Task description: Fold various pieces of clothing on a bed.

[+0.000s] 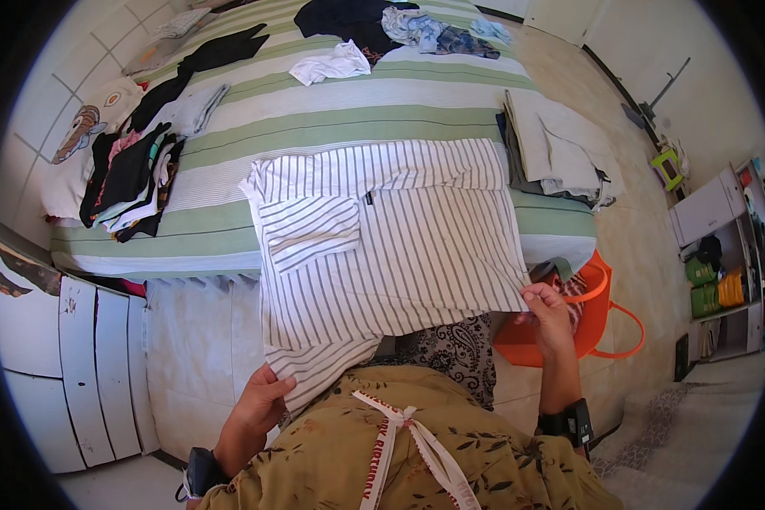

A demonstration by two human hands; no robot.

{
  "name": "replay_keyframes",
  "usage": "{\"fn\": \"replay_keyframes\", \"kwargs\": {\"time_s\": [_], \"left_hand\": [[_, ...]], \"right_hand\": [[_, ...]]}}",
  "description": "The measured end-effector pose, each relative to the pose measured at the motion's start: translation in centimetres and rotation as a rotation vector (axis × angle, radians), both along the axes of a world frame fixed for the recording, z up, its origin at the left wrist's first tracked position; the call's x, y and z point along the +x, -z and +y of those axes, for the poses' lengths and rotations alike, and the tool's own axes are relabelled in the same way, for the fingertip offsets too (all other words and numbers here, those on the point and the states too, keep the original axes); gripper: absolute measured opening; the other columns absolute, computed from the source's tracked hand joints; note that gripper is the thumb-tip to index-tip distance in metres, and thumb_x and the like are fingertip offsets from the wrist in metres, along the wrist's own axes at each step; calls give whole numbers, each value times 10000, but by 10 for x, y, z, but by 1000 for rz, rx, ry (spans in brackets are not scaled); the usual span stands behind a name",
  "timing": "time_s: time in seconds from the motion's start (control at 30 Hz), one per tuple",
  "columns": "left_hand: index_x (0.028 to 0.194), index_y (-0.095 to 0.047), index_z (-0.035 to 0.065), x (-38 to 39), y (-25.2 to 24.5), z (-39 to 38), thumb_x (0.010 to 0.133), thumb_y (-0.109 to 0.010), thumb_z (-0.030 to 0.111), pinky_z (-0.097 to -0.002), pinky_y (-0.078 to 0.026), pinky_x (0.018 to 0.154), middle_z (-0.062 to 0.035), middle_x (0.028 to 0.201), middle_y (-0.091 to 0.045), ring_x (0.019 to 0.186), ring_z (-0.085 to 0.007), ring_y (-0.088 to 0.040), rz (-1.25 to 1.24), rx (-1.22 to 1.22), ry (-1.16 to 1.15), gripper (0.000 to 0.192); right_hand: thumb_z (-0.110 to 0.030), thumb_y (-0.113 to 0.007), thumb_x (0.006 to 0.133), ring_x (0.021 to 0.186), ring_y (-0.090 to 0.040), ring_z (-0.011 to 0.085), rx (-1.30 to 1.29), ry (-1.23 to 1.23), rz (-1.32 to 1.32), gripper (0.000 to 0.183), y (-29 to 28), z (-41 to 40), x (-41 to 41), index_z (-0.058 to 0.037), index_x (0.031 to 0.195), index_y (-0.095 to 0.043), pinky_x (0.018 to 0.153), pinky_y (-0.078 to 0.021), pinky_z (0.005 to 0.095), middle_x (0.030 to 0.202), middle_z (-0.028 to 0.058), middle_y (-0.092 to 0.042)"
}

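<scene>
A white shirt with dark stripes (433,242) is spread over the near edge of the bed, its lower part hanging towards me. One striped sleeve (315,231) lies folded across its left side, and a small dark tag shows near the middle. My left hand (261,395) pinches the shirt's lower left end close to my body. At the lower right corner, my right hand (547,312) grips the fabric between thumb and fingers. Both wrists wear black bands.
Folded clothes (134,178) are stacked at the bed's left, folded trousers (551,143) at its right. Loose garments (350,25) lie on the far part of the striped bedspread (261,127). An orange basket (523,347) stands on the floor by my right hand. White cabinets (32,338) stand left, shelves (717,280) right.
</scene>
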State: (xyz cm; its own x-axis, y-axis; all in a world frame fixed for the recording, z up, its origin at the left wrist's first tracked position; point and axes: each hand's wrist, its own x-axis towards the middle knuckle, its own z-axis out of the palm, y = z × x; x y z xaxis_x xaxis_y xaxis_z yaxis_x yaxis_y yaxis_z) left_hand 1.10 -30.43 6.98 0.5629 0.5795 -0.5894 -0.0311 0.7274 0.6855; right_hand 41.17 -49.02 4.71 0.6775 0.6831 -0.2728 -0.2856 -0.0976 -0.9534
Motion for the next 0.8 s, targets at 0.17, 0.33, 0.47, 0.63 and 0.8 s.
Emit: {"fn": "replay_keyframes", "kwargs": {"time_s": [0.17, 0.33, 0.47, 0.63, 0.8], "left_hand": [[1148, -474, 4, -8, -5, 25, 777, -593, 66, -308, -466, 805, -100, 1072, -576, 945, -191, -569, -61, -11, 38, 395], [1007, -533, 28, 26, -37, 84, 827, -535, 205, -311, -500, 660, -89, 892, -607, 750, -174, -597, -310, 60, -132, 253], [968, -528, 15, 69, -27, 156, 865, -464, 193, -310, -502, 624, -104, 859, -607, 714, -191, -596, -857, -132, -9, 215], [968, -485, -7, 136, 16, 216, 895, -396, 157, -315, -517, 678, -153, 909, -596, 810, -241, -602, -748, 74, -306, 199], [1113, -360, 10, 146, 42, 201, 879, -414, 109, -328, -525, 667, -194, 1012, -551, 797, -275, -598, -285, 137, -486, 259]], "right_hand": [[-136, -533, 851, 643, -617, 157, 95, -12, 212, 104, -19, 1, 12, -37, 877, -552, 607, -529, 276, 785, 56, -600], [-246, -477, 891, 804, -633, 213, 294, -27, 361, 259, -21, 22, 44, -21, 1012, -520, 671, -533, 303, 888, 137, -625], [-228, -453, 903, 965, -580, 249, 411, -86, 459, 280, -30, 68, 69, -9, 1073, -492, 765, -510, 307, 1072, 172, -567], [-181, -485, 884, 1019, -543, 299, 480, -53, 502, 312, -11, 129, 81, 0, 1134, -435, 835, -478, 355, 1135, 186, -524], [-130, -489, 871, 918, -582, 266, 269, 36, 218, 435, 22, 144, 70, -29, 1254, -309, 779, -498, 353, 1127, 165, -511]]}}
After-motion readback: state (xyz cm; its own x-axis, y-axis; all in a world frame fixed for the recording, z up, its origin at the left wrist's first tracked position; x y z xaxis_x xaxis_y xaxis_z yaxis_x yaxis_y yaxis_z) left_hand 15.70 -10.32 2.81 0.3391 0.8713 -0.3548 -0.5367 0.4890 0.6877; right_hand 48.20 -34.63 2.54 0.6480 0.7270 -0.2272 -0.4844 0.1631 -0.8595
